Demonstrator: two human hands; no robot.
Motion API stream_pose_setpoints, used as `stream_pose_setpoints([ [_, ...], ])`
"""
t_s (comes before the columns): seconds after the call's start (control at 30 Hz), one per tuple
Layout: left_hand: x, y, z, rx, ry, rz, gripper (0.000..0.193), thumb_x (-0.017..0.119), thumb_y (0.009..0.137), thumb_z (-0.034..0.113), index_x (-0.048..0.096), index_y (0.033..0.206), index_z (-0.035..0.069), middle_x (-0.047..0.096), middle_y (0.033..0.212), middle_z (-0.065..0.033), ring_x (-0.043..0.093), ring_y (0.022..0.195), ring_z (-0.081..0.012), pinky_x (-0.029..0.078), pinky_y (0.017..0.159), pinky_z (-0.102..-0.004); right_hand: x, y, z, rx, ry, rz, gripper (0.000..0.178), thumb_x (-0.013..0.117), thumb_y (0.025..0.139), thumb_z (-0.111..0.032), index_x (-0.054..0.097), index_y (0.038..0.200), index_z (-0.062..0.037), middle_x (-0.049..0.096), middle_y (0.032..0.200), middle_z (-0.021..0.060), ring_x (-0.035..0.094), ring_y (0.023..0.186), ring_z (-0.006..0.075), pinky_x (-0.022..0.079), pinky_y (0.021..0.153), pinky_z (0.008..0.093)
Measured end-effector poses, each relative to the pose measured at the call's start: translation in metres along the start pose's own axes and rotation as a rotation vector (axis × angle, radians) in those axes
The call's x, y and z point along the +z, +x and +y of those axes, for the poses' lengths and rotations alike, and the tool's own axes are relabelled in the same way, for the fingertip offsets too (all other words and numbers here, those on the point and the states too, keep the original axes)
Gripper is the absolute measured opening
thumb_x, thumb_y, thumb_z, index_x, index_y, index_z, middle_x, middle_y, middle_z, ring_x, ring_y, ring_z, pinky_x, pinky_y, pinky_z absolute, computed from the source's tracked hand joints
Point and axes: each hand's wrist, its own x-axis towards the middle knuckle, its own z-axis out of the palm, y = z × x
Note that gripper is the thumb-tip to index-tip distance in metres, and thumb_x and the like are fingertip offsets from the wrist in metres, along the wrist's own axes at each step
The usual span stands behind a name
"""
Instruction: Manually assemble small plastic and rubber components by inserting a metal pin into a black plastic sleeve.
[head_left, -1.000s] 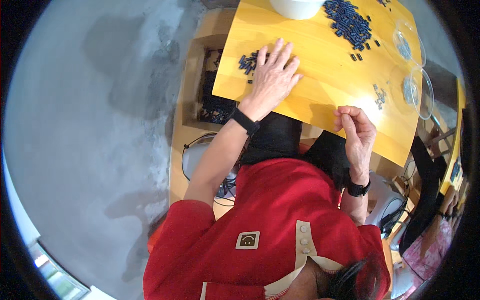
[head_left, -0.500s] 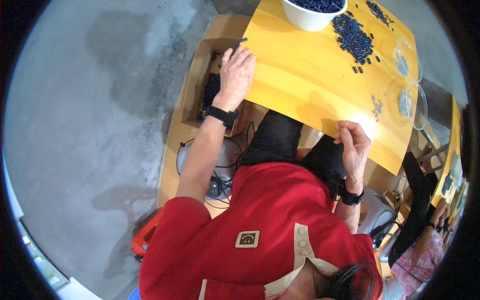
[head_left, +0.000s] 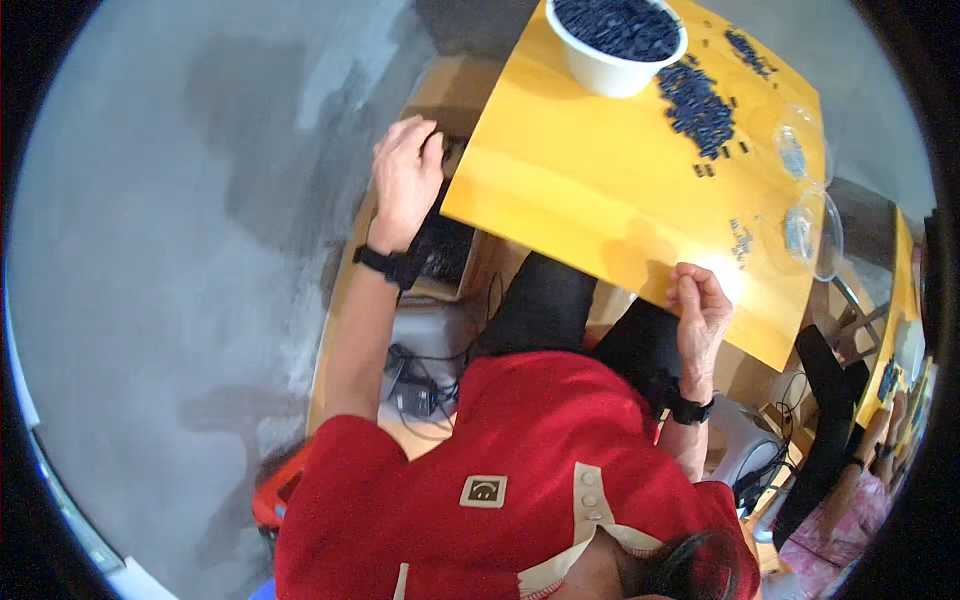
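My left hand [head_left: 406, 182] is over the open cardboard box [head_left: 460, 290] beside the table's left edge. Its thumb stands apart from the curled fingers, and nothing shows between them. Dark pieces lie inside the box, partly hidden by the hand and the table. At the near table edge, my right hand [head_left: 702, 315] has thumb and fingertips pinched together; whatever they hold, if anything, is too small to make out. A loose group of small metallic pieces [head_left: 741, 243] lies on the yellow table [head_left: 560, 190] just beyond that hand.
A white tub [head_left: 612, 78] of dark pieces stands at the far side, beside a pile of small black parts [head_left: 697, 108]. Two clear round dishes [head_left: 826, 235] of small pieces sit at the right edge. Cables [head_left: 425, 395] hang below; another person's arm [head_left: 845, 490] shows at right.
My left hand has moved left from the table edge to above the box; the dark piece at its fingertips no longer shows. My right hand keeps its pinch. The view has shifted slightly.
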Motion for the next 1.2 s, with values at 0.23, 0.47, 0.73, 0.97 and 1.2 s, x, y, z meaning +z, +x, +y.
stream_pose_setpoints([
  [0.23, 0.008, 0.073, 0.064, 0.099, -0.251, -0.028, 0.02, 0.066, 0.088, 0.01, 0.068, 0.105, 0.0, 0.066, 0.111, -0.0164, 0.064, 0.104, -0.029, 0.049, 0.09, -0.0356, 0.005, 0.01, -0.02, -0.087, 0.037, -0.013, 0.014, 0.057, 0.096, -0.007, 0.063, 0.106, 0.0004, 0.067, 0.088, 0.0042, 0.059, 0.073, 0.0074, 0.05, 0.065, 0.0221],
  [0.47, 0.064, 0.135, 0.084, 0.121, -0.402, -0.001, 0.027, 0.06, 0.093, 0.017, 0.065, 0.113, 0.0, 0.06, 0.124, -0.0178, 0.056, 0.118, -0.0302, 0.043, 0.101, -0.0367, 0.015, 0.06, -0.117, -0.426, -0.218, 0.052, 0.017, 0.059, 0.095, -0.009, 0.062, 0.108, 0.0009, 0.068, 0.093, 0.0075, 0.063, 0.083, 0.0138, 0.051, 0.075, 0.0263],
  [0.73, 0.111, 0.173, 0.093, 0.023, -0.531, -0.095, 0.048, 0.044, 0.1, 0.033, 0.053, 0.128, -0.005, 0.044, 0.141, -0.0265, 0.038, 0.136, -0.0386, 0.031, 0.112, -0.044, 0.078, 0.151, -0.141, -0.818, -0.67, 0.162, 0.026, 0.061, 0.09, -0.011, 0.059, 0.112, 0.0011, 0.059, 0.116, 0.02, 0.058, 0.108, 0.0349, 0.047, 0.092, 0.0413],
  [0.97, 0.138, 0.183, 0.096, 0.079, -0.447, -0.168, 0.054, 0.037, 0.101, 0.037, 0.051, 0.128, -0.008, 0.044, 0.139, -0.0314, 0.036, 0.135, -0.043, 0.029, 0.112, -0.0472, 0.127, 0.222, -0.13, -0.964, -0.991, 0.221, 0.05, 0.062, 0.088, -0.032, 0.055, 0.123, 0.002, 0.05, 0.13, 0.0284, 0.047, 0.122, 0.0427, 0.037, 0.104, 0.049],
  [1.2, 0.144, 0.195, 0.095, 0.12, -0.261, -0.201, 0.058, 0.033, 0.101, 0.038, 0.048, 0.131, -0.009, 0.041, 0.141, -0.0323, 0.035, 0.136, -0.0421, 0.025, 0.112, -0.0521, 0.151, 0.258, -0.121, -0.798, -1.167, 0.102, 0.066, 0.047, 0.094, -0.052, 0.048, 0.135, 0.0003, 0.044, 0.138, 0.0306, 0.04, 0.131, 0.0436, 0.029, 0.112, 0.0499],
])
